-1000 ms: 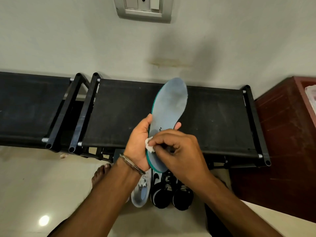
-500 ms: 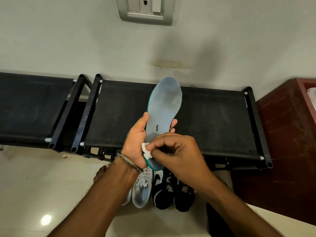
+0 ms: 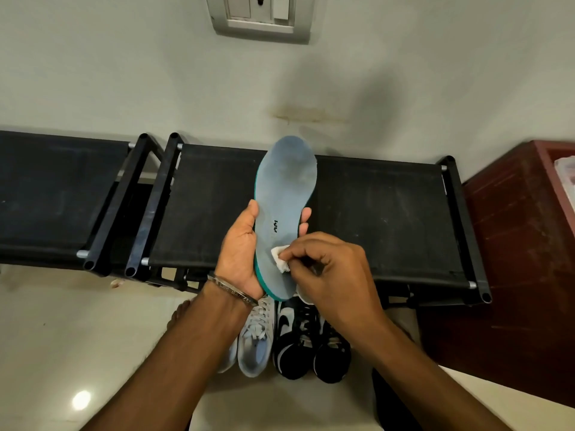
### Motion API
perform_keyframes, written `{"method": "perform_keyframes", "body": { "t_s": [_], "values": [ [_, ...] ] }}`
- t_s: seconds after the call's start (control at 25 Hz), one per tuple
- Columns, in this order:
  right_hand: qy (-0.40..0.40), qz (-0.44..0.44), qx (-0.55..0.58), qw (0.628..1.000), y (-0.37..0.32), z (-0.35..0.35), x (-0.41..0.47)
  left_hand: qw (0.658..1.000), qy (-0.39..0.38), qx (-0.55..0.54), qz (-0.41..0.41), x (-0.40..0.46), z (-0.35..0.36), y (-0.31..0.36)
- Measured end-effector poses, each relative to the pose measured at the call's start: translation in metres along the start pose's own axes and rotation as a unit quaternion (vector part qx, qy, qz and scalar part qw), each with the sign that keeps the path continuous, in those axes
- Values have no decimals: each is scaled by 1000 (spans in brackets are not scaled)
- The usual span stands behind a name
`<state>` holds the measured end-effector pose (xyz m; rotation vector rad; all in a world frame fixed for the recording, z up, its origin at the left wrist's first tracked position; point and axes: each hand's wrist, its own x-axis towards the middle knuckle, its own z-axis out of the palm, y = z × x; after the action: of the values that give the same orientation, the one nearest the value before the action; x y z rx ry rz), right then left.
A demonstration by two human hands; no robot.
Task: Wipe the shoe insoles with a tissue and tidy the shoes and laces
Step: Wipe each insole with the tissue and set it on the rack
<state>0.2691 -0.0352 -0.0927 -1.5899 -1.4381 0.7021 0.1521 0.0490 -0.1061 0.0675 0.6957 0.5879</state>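
Nearest to me, on the pale glossy floor [image 3: 62, 337], stand a pair of light grey lace-up sneakers [image 3: 256, 340] and, just beside them on the right, a pair of black-and-white sneakers [image 3: 306, 343], toes towards me. My bare foot [image 3: 179, 314] shows left of the grey pair.

Above the shoes, my left hand [image 3: 239, 253], a metal bangle [image 3: 231, 290] at its wrist, grips a grey-blue foam insole with a teal edge [image 3: 284, 213]. The thumb lies along its left edge and the fingertips curl round the right edge. The insole is held in the air, heel end towards me, toe end pointing at the wall.

My right hand [image 3: 329, 272] has its fingers curled, pinching a small crumpled white tissue [image 3: 280, 259] against the heel part of the insole.

Behind the insole stands a black fabric-topped shoe rack with a black tube frame [image 3: 373, 213]; a second one like it [image 3: 46, 194] stands just beside it on the left. A dark red wooden cabinet [image 3: 513, 244] stands to the right. On the white wall [image 3: 124, 73] beyond is a grey switch plate [image 3: 261, 17].
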Motion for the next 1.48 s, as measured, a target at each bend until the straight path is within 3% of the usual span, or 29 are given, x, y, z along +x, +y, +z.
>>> {"method": "perform_keyframes", "body": {
  "t_s": [0.12, 0.28, 0.48, 0.64, 0.84, 1.04, 1.24, 1.48],
  "values": [
    [-49, -17, 59, 997, -12, 2, -8, 1000, -2, -2, -2, -2, 1, 0],
    [-21, -5, 10, 1000, 3, -1, -1, 1000, -11, 4, 1, -1, 1, 2],
    [-62, -19, 84, 994, -12, 3, -9, 1000, -9, 7, 9, -3, 1, 4],
    [-12, 5, 19, 1000, 6, 1, -1, 1000, -7, 12, 16, -3, -1, 4],
    [-48, -20, 98, 994, -10, 9, -9, 1000, -11, -5, 25, -3, -2, 9],
    [7, 8, 35, 999, 6, 6, -2, 999, 0, -3, 33, -2, -4, 7],
    [-33, 1, 111, 993, -10, 16, -12, 999, 21, -13, 48, -4, -4, 10],
    [7, -26, 86, 996, -8, 14, -2, 999, 37, 2, 7, -3, 7, -14]
  ]
}}
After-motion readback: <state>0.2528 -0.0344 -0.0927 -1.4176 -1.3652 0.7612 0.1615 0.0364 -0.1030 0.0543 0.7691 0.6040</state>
